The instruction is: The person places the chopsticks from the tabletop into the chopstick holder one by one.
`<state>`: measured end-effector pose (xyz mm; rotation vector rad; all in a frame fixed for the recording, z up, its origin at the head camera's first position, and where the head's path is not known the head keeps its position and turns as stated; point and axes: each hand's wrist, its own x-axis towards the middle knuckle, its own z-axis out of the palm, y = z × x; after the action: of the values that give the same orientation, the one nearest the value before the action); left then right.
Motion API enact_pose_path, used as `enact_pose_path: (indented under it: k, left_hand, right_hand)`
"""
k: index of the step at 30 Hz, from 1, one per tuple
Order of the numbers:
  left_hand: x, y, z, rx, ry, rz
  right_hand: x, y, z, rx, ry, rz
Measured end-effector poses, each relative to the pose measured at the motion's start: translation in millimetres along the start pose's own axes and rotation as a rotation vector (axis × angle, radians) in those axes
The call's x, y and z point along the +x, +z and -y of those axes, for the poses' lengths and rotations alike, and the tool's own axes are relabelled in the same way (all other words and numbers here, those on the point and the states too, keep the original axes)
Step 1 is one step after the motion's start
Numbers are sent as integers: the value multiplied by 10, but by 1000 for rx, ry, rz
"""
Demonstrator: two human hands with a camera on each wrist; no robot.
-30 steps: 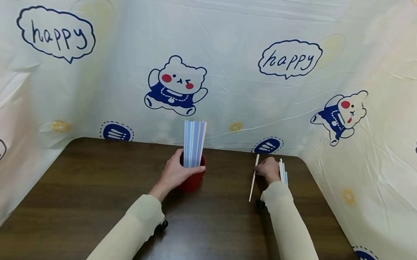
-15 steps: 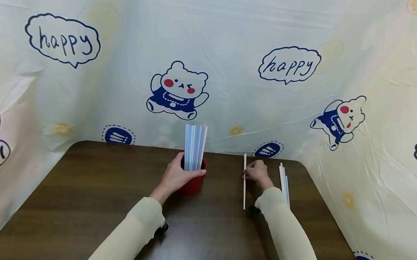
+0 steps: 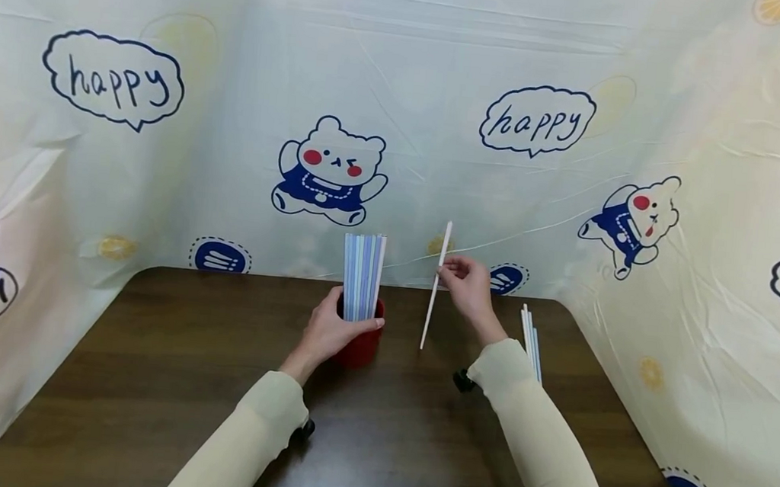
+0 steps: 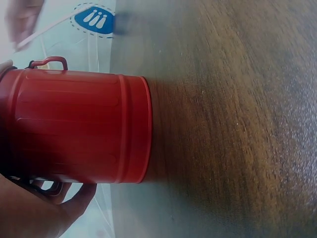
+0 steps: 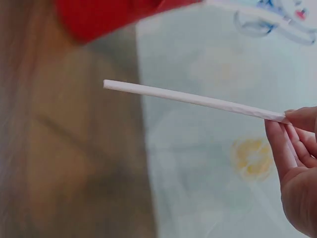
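A red bucket-like cup [image 3: 359,348] with small side handles stands upright on the table, with a dense bundle of blue, white and lilac straws [image 3: 361,276] rising out of it. My left hand [image 3: 325,330] grips it from the left, the thumb lying across the front near the rim. In the left wrist view the ribbed red wall fills much of the left side. Right of the cup, my right hand [image 3: 467,284] pinches one pale pinkish-white straw [image 3: 430,308] between thumb and fingers. That straw is off the table, nearly upright, leaning slightly, and apart from the cup.
Several white and blue straws [image 3: 531,339] lie on the right side of the dark wooden table [image 3: 374,441], partly behind the right sleeve. A printed cloth [image 3: 432,63] hangs along the back and both sides.
My right hand has lifted the straw off the table and carried it left toward the cup. The left hand keeps its hold on the cup without moving.
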<state>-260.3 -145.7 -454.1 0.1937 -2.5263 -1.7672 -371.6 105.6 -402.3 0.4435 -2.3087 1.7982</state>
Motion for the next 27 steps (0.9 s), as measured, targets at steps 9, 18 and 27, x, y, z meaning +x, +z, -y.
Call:
enact_pose_path:
  k: [9, 18, 27]
  left_hand:
    - [-5, 4, 10, -5, -2, 0]
    - [5, -3, -6, 10, -4, 1]
    - [-12, -15, -30, 9, -8, -2]
  right_hand:
    - [-43, 145, 552, 213, -116, -36]
    - [-224, 358, 992, 286, -283, -77]
    - [-234, 545, 747, 115, -291, 22]
